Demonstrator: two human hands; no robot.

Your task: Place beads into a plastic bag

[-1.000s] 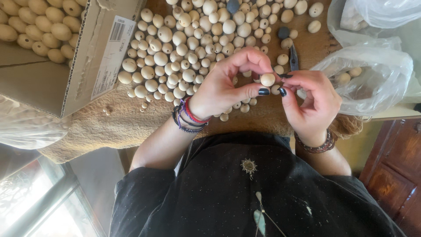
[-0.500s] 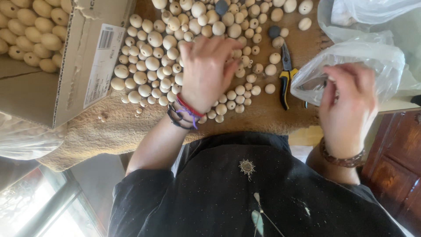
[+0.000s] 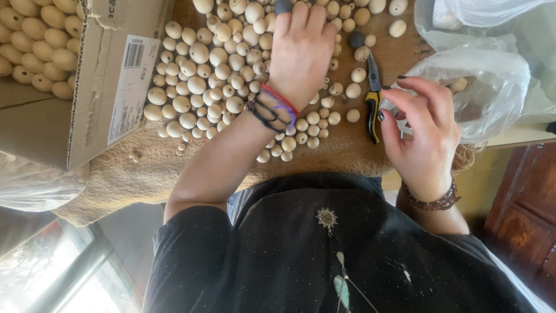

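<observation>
My left hand point(image 3: 298, 55) lies palm down on a heap of pale wooden beads point(image 3: 202, 75), fingers stretched toward the far side. Its fingertips touch beads, and a dark bead point(image 3: 282, 6) sits at one tip; nothing is gripped. Bracelets circle that wrist. My right hand point(image 3: 420, 130), with dark nails, is at the mouth of a clear plastic bag point(image 3: 492, 81). Thumb and fingers pinch the bag's edge. A few beads show inside the bag. Pliers point(image 3: 373, 98) with black and yellow handles lie between my hands.
A cardboard box point(image 3: 110, 87) full of larger wooden beads stands at the left. The beads rest on a brown fuzzy mat point(image 3: 145, 174). A second plastic bag point(image 3: 486, 11) is at the far right. A dark wooden cabinet point(image 3: 527, 220) is at the lower right.
One second ago both hands held a single bead together. They have since parted: the left hand went up into the bead heap, the right moved over to the plastic bag's mouth.
</observation>
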